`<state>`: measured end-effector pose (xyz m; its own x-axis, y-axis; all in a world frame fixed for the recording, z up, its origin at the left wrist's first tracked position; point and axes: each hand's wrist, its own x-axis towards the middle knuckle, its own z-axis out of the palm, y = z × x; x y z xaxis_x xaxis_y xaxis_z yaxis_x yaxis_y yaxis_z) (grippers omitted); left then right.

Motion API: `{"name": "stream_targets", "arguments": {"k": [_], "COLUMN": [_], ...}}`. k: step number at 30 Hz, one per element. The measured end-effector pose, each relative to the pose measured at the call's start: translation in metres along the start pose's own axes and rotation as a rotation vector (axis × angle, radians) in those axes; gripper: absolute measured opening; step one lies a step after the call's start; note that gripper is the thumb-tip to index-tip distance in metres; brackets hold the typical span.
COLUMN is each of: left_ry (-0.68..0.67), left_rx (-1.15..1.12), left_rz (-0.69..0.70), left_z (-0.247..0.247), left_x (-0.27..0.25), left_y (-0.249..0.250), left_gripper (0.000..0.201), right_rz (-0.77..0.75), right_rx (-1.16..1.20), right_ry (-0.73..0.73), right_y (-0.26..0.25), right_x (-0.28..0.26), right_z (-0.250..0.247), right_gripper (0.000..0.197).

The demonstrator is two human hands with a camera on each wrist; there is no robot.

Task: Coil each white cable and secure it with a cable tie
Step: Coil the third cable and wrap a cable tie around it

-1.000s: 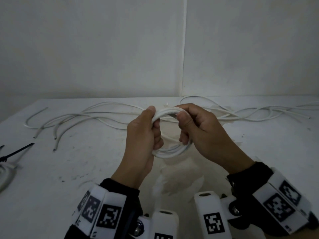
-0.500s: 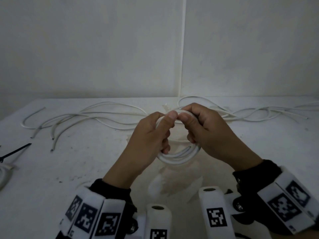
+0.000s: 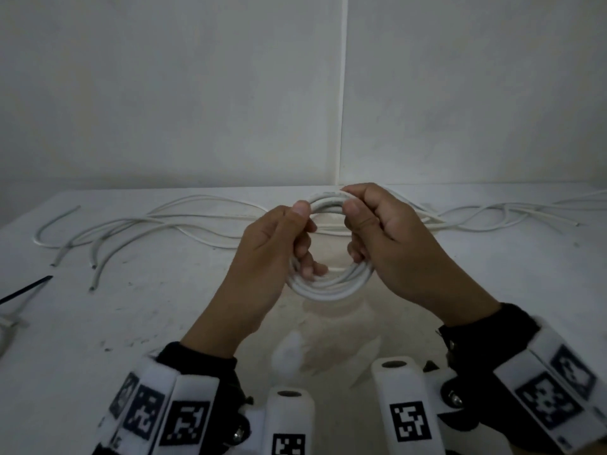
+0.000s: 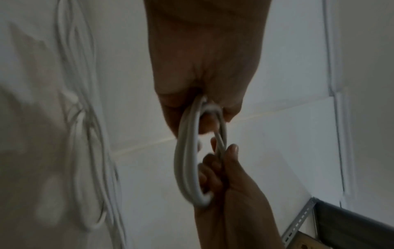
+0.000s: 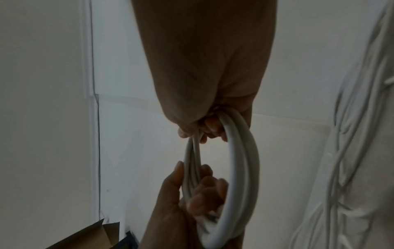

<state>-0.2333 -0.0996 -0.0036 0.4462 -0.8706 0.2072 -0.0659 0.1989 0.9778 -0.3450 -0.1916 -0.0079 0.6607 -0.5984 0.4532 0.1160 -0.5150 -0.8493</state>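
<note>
A white cable wound into a small round coil (image 3: 328, 289) hangs above the white table (image 3: 164, 323), held between both hands. My left hand (image 3: 279, 244) grips the coil's left side, thumb on top and fingers curled through the ring. My right hand (image 3: 384, 238) grips the right side the same way. The coil (image 4: 187, 168) shows edge-on in the left wrist view, and the coil (image 5: 241, 168) in the right wrist view has several turns. A black cable tie (image 3: 23, 292) lies at the table's left edge.
Several loose white cables (image 3: 138, 224) lie spread along the back of the table, reaching right (image 3: 509, 218). Part of another white coil (image 3: 6, 326) lies at the far left by the tie. A white wall stands behind.
Both hands have shifted their grips on the coil; the left thumb came up to the top by the right thumb, and the ring now faces me more squarely.
</note>
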Motion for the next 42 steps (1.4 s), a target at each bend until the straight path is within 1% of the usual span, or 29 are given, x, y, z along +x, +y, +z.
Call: {"name": "stream_targets", "arguments": {"k": [2, 3, 5, 7, 9, 11, 14, 17, 18, 20, 23, 25, 27, 28, 29, 30, 32, 34, 36, 38, 42], "left_ry": [-0.051, -0.060, -0.071, -0.068, -0.045, -0.009, 0.041, 0.116, 0.125, 0.097, 0.014, -0.030, -0.045, -0.048, -0.054, -0.061, -0.074, -0.091, -0.102, -0.098, -0.011], "left_rx": [0.102, 0.117, 0.116, 0.098, 0.011, -0.058, -0.059, -0.085, -0.088, -0.075, 0.063, 0.185, 0.313, 0.363, 0.377, 0.343, 0.170, -0.009, -0.093, -0.105, -0.063], "left_rz": [-0.039, -0.070, -0.123, -0.144, -0.147, -0.138, -0.073, -0.052, -0.051, -0.056, -0.031, 0.036, 0.134, 0.161, 0.154, 0.110, -0.037, -0.136, -0.163, -0.166, -0.160], "left_z": [-0.004, -0.005, -0.003, 0.002, 0.007, 0.012, 0.015, 0.011, 0.010, 0.008, 0.003, 0.000, -0.003, -0.004, -0.003, -0.002, 0.002, 0.005, 0.006, 0.004, 0.008], "left_x": [0.000, -0.001, -0.001, -0.002, -0.004, -0.006, -0.006, -0.003, -0.002, -0.001, 0.000, 0.000, -0.002, -0.003, -0.003, -0.003, -0.003, -0.002, -0.002, -0.002, -0.004], "left_y": [0.003, 0.003, 0.003, 0.002, 0.002, 0.004, 0.003, 0.002, 0.001, 0.000, -0.002, -0.001, -0.002, -0.002, -0.004, -0.004, -0.003, -0.001, 0.001, 0.003, 0.002], "left_gripper": [0.033, 0.035, 0.038, 0.042, 0.041, 0.037, 0.037, 0.039, 0.039, 0.038, 0.036, 0.032, 0.026, 0.025, 0.026, 0.029, 0.032, 0.033, 0.039, 0.047, 0.045], "right_rz": [-0.019, -0.037, -0.051, -0.057, -0.071, -0.084, -0.032, 0.032, 0.042, 0.047, 0.012, -0.017, -0.038, -0.048, -0.058, -0.069, -0.093, -0.111, -0.130, -0.156, -0.134], "right_rx": [-0.110, -0.167, -0.232, -0.236, -0.203, -0.153, -0.014, 0.089, 0.099, 0.098, 0.049, -0.037, -0.098, -0.123, -0.150, -0.177, -0.216, -0.225, -0.228, -0.223, -0.135], "right_ry": [-0.041, -0.065, -0.097, -0.119, -0.132, -0.127, -0.109, -0.142, -0.148, -0.137, -0.104, -0.088, -0.079, -0.074, -0.067, -0.064, -0.057, -0.045, -0.031, -0.034, -0.052], "right_y": [0.000, 0.001, 0.000, -0.001, -0.001, -0.002, -0.003, -0.003, -0.002, -0.001, 0.004, 0.006, 0.008, 0.008, 0.008, 0.008, 0.007, 0.005, 0.003, 0.001, 0.001], "right_x": [-0.001, -0.002, -0.003, -0.003, -0.003, -0.002, -0.001, -0.002, -0.002, 0.000, 0.001, 0.001, 0.001, 0.000, 0.000, 0.000, 0.000, 0.000, 0.000, -0.001, -0.003], "right_z": [-0.003, -0.004, -0.005, -0.007, -0.008, -0.007, -0.006, -0.007, -0.008, -0.008, -0.007, -0.006, -0.004, -0.004, -0.005, -0.006, -0.007, -0.007, -0.006, -0.003, -0.001], "right_gripper": [0.016, 0.016, 0.023, 0.022, 0.016, 0.017, 0.022, 0.027, 0.028, 0.023, 0.020, 0.021, 0.026, 0.029, 0.030, 0.028, 0.021, 0.019, 0.019, 0.020, 0.022]}}
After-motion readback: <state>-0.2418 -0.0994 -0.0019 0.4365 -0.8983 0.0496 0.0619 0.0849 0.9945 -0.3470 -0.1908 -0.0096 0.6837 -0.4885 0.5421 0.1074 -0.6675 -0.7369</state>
